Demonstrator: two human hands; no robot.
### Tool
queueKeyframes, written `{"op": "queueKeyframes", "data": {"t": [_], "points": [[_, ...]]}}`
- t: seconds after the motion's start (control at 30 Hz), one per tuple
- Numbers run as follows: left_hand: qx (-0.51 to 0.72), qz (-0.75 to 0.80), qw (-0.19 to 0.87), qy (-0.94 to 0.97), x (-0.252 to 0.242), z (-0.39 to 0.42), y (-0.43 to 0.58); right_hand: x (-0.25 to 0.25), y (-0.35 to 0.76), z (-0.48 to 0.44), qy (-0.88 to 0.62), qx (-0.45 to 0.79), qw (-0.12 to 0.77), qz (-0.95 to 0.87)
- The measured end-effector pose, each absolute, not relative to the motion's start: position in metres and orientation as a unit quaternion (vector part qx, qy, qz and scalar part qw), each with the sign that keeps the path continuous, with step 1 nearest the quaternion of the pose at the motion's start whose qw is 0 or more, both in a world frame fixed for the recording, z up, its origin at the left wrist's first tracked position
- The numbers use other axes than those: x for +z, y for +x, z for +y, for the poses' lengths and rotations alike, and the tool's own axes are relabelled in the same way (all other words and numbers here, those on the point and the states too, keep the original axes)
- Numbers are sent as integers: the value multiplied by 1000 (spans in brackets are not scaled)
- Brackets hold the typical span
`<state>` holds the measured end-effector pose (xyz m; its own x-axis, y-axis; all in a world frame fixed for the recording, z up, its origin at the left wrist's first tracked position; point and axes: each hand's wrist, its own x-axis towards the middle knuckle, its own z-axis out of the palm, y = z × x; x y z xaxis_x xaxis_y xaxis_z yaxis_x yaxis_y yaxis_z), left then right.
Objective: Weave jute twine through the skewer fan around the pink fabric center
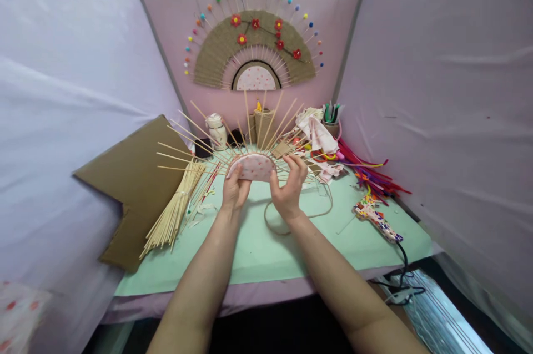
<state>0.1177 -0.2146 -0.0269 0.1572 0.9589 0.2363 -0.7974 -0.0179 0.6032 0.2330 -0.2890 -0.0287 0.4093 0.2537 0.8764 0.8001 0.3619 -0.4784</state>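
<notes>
Left hand (234,190) and right hand (288,187) pinch a spotted pink half-disc (252,167) (thin wooden skewers (220,157) radiating)

At frame centre, the left hand (234,188) and right hand (288,187) grip a pink half-disc fan frame (252,166) with radiating skewers above the green table (258,248).

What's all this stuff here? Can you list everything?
finished fan: one, brown with red flowers, back wall
half-made fan: one, pink centre, tan sticks, held over table
stick bundle: one, tan, table left
cardboard: one, brown, far left
twine: one loop, tan, under hands
glue gun: one, multicoloured, table right
pipe cleaners: many, red and purple, right rear
table: one, green
left hand: one, gripping half-made fan's left end
right hand: one, gripping half-made fan's right end
</notes>
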Motion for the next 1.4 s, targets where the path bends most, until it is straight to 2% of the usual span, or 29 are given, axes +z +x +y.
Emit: {"op": "queueKeyframes", "data": {"t": [0.1, 0.23, 0.43, 0.63, 0.73, 0.87, 1.07, 1.23, 1.4], "points": [[647, 116, 694, 293, -25, -207, 110, -33, 234, -285, -539, -97, 665, -509], [651, 125, 706, 247, -23, -202, 105, -37, 221, -285, -550, 82, 602, -573], [662, 126, 715, 185, -23, -200, 103, -39, 220, -287, -596, 133, 624, -487], [665, 116, 722, 149, -19, -203, 105, -55, 233, -285, -608, 234, 612, -448], [657, 119, 732, 131, -15, -207, 107, -56, 234, -283, -593, 260, 625, -436], [618, 127, 763, 136, -15, -214, 113, -52, 234, -284, -491, 280, 693, -447], [499, 122, 814, 272, -29, -233, 132, -56, 231, -285, -459, 265, 753, -390], [517, 120, 796, 292, -36, -243, 144, -56, 228, -285, -474, 223, 745, -413], [538, 123, 784, 283, -38, -233, 137, -58, 221, -296, -483, 301, 694, -441]]}}
